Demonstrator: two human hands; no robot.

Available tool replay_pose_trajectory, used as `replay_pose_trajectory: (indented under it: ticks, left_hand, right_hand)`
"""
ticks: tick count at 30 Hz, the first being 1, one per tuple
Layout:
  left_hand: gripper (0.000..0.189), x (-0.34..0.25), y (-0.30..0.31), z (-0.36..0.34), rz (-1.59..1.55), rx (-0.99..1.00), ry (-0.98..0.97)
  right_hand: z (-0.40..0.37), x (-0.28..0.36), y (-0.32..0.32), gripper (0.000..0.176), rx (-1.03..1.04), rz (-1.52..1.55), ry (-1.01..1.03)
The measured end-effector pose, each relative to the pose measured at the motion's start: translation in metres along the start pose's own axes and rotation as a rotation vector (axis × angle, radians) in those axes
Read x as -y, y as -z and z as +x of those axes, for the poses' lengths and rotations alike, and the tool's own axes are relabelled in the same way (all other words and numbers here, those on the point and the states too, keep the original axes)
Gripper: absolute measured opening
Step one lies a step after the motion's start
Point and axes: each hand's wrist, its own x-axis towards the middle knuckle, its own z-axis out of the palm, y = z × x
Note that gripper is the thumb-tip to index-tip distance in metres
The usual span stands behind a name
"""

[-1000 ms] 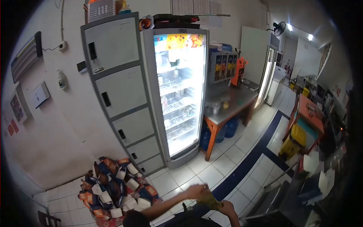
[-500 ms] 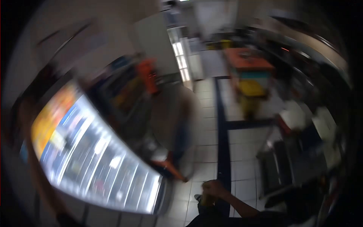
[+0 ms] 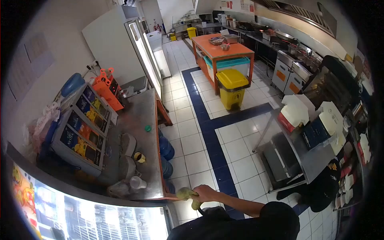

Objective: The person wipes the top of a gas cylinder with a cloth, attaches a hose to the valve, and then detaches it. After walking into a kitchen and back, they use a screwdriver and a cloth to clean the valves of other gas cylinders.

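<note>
Head view, right hand: the right hand (image 3: 205, 193) has its fingers closed round a bunched cloth (image 3: 186, 194)
Left hand: out of sight, so its fingers cannot be told
Cloth: it sticks out past the fingers, near the front corner of the steel table (image 3: 151, 114); a loose end could catch on that corner if the arm swings close
Cups: a white cup (image 3: 138, 183) and a yellow cup (image 3: 139, 157) stand on the table; a sweep of hand or cloth that way could tip the white one, the nearer of the two
Bottles: blue bottles (image 3: 166, 149) sit under the table, where a foot set too close could knock them
Co-worker: a person (image 3: 324, 186) bends low by the stand (image 3: 310, 160); backing up without looking could cause a bump
</note>
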Motion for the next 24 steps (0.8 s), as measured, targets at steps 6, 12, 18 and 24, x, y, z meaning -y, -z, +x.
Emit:
replay_pose_trajectory:
  ticks: [6,12,18,24]
  left_hand:
    - [0.062,0.031,-0.024,-0.007,-0.089,-0.081,0.014]
    - [0.057,0.097,-0.037,-0.03,-0.308,-0.372,-0.013]
    - [0.053,0.257,0.007,-0.184,-0.747,-0.902,-0.118]
    - [0.042,0.376,0.012,-0.508,-1.604,-0.35,0.959]
  right_hand:
    - [0.009,-0.006,-0.008,0.036,-0.098,-0.031,0.081]
    - [0.009,0.02,-0.025,0.037,0.063,0.014,0.089]
    - [-0.003,0.041,-0.11,0.044,0.273,-0.011,0.173]
    - [-0.08,0.037,-0.234,0.053,0.855,-0.393,0.554]
